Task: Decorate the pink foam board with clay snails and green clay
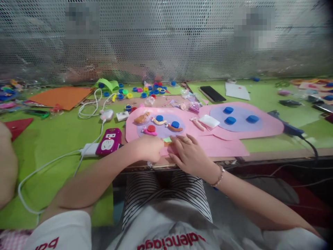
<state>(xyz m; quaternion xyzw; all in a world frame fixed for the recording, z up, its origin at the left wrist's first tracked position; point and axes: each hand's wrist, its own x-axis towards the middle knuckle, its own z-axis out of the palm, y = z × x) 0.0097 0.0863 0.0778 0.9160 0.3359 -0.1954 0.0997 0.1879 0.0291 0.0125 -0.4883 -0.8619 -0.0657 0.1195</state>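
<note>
My left hand (152,147) is curled at the near edge of the pink paper (131,125), and I cannot see what its fingers hold. Just beside it, my right hand (188,152) lies with its fingers apart over the paper. Between the two hands shows a small light green piece (168,139) with something orange-brown under it, partly covered. Beyond them, on a lilac oval, sit a pink clay snail with a red bottle cap (151,128), a cream one with a blue cap (159,118) and a brown one with a blue cap (175,124). A brown clay lump (142,118) is at their left.
A second pink sheet (273,121) bears blue caps (230,120) on lilac. A pale clay roll (198,124) and a white packet (209,121) lie between. Left are a purple power adapter (108,141) and white cables. Loose caps (144,94), a phone (212,93) and a glue gun (288,128) lie around.
</note>
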